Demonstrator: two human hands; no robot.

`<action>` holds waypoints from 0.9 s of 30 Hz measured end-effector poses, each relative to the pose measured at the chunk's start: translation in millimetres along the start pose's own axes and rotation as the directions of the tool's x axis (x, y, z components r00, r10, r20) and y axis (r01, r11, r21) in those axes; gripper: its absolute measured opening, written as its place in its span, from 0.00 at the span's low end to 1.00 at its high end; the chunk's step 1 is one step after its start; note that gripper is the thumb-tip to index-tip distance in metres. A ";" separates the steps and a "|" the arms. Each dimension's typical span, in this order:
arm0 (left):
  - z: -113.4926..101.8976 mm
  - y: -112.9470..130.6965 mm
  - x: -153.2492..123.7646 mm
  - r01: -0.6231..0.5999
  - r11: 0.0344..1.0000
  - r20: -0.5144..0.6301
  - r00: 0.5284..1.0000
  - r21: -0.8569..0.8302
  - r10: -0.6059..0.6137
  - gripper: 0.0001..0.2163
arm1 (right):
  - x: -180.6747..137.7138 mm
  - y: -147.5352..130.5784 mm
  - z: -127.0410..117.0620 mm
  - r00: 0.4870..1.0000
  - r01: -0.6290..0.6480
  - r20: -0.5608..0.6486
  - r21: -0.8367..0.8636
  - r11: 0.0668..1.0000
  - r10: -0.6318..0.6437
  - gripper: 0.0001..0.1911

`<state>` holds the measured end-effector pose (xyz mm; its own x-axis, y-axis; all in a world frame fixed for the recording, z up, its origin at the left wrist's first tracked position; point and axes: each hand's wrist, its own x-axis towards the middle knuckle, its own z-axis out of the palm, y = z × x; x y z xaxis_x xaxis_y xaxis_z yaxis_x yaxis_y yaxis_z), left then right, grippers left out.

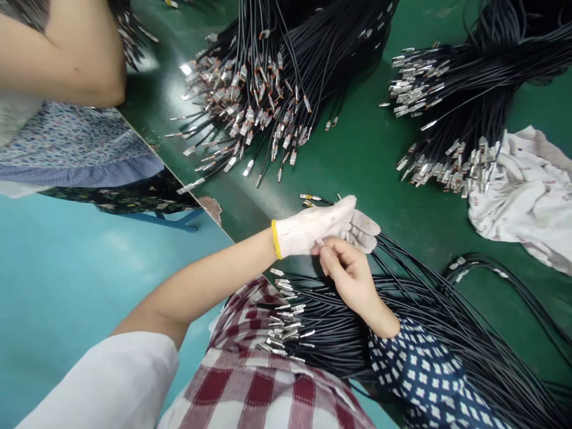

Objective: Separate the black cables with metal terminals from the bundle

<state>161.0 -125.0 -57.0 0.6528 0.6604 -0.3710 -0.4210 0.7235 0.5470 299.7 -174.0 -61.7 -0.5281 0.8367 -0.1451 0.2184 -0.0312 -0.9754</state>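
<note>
My left hand (pixel 328 226) wears a white glove with a yellow cuff and grips several thin black cables near their metal-tipped ends. My bare right hand (pixel 351 271) pinches one small metal terminal (pixel 319 242) right at the gloved fingers. A thick bundle of black cables (pixel 402 322) with metal ends runs across my lap, under both hands, to the lower right.
Two big heaps of black cables with metal terminals (pixel 268 77) (pixel 451 95) lie on the green table (pixel 370 161). A crumpled white cloth (pixel 522 190) sits at right. Another person's arm (pixel 67 59) rests at the table's upper left edge. Teal floor lies left.
</note>
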 end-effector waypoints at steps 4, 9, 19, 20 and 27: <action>3.7 -2.3 -0.5 -0.015 0.999 -0.032 0.999 0.047 0.016 0.27 | 0.3 -0.2 1.2 1.000 -0.008 -0.004 0.016 1.000 0.008 0.12; 4.6 -8.6 0.5 -0.031 0.999 -0.046 0.998 0.028 0.032 0.27 | 0.4 -1.0 3.5 0.998 -0.024 -0.053 -0.006 1.000 0.023 0.12; 1.2 -12.5 -2.8 -0.085 0.996 0.003 0.996 0.015 0.085 0.22 | -1.8 1.5 5.0 0.998 -0.002 -0.068 -0.019 1.000 0.001 0.14; 2.6 -10.9 -4.1 -0.085 0.996 -0.004 0.996 0.006 0.085 0.20 | -1.8 1.8 4.9 0.998 -0.003 -0.068 -0.014 1.000 0.002 0.14; 11.6 -4.8 -5.3 -0.062 0.998 -0.106 0.993 -0.034 0.058 0.18 | -0.5 2.5 5.2 0.995 -0.069 -0.075 0.009 0.998 0.069 0.17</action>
<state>166.9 -134.4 -48.9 0.5572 0.7186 -0.4161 -0.4815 0.6878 0.5432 296.2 -177.4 -64.9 -0.4491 0.8710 -0.1992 0.2467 -0.0935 -0.9646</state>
